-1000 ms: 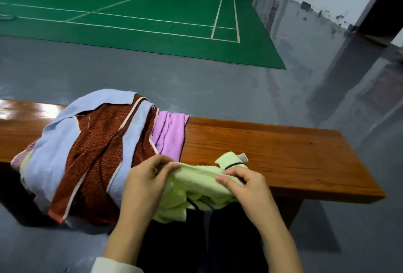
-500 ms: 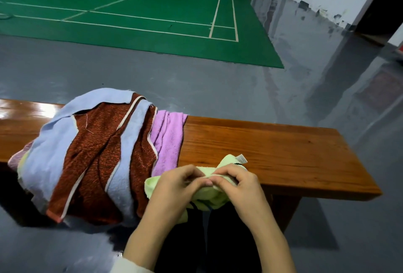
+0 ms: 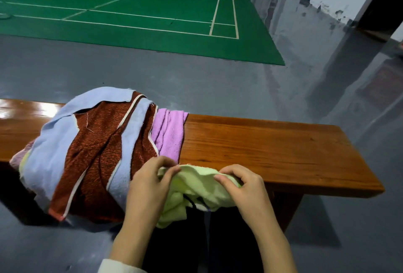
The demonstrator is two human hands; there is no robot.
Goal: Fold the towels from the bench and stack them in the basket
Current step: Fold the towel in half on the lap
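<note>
A pale green towel hangs over the near edge of the wooden bench. My left hand pinches its left top edge and my right hand pinches its right top edge, holding that edge stretched between them. A pile of towels lies on the bench to the left: a rust-brown one, a light blue one and a pink-purple one. No basket is in view.
The right half of the bench top is bare wood. Grey floor surrounds the bench, and a green court lies beyond it. Dark trouser legs sit below the green towel. A white wall stands at the far right.
My hands were together at the towel's middle half a second ago. They have moved apart along the top edge, spreading the green towel wider.
</note>
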